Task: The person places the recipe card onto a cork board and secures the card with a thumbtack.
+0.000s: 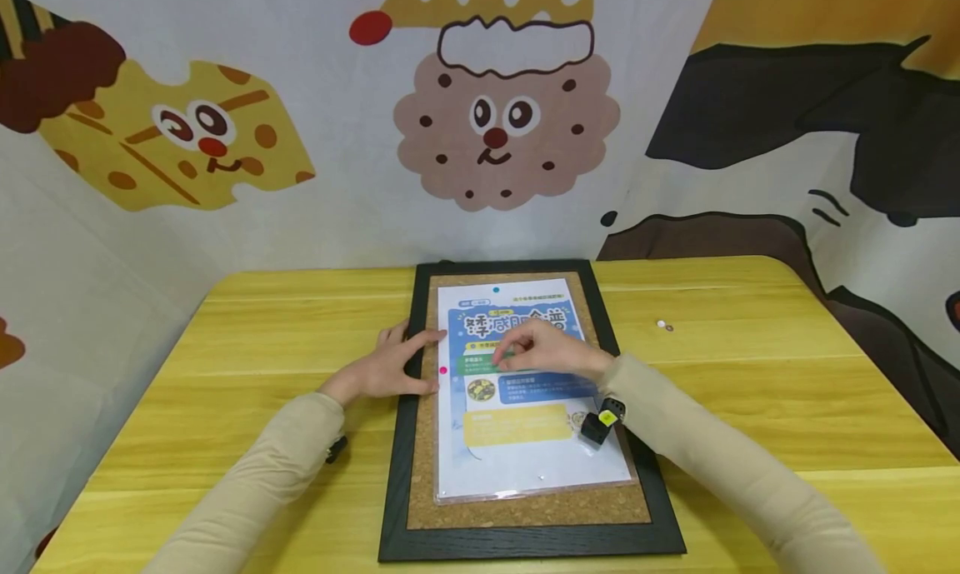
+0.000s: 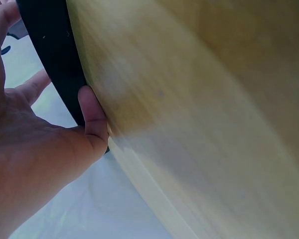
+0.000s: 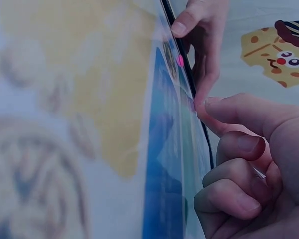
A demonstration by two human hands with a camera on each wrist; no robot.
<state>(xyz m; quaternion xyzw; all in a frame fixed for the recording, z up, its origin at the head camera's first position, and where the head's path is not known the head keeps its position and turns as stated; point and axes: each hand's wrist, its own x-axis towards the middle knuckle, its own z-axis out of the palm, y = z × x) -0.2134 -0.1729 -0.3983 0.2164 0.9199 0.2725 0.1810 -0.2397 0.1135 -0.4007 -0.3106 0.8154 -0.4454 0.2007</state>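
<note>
A dark-framed cork board (image 1: 525, 511) lies on the table, bearing a printed, glossy poster (image 1: 517, 466). Round thumbtacks sit on the poster, one teal (image 1: 496, 290) at its top and one pink (image 1: 443, 370) at its left edge. My left hand (image 1: 386, 366) rests spread across the board's left side, thumb and index finger reaching over the dark frame (image 2: 55, 50). Over the poster's green band is my right hand (image 1: 536, 346), its lower fingers curled and its thumb and index tips close together (image 3: 249, 159). Whether something tiny lies between those tips cannot be made out.
Two small round pieces, a white one (image 1: 661, 324) and a brownish one (image 1: 670, 328), lie on the yellow wooden table (image 1: 750, 374) right of the board. A cartoon-printed cloth (image 1: 337, 232) hangs behind the table.
</note>
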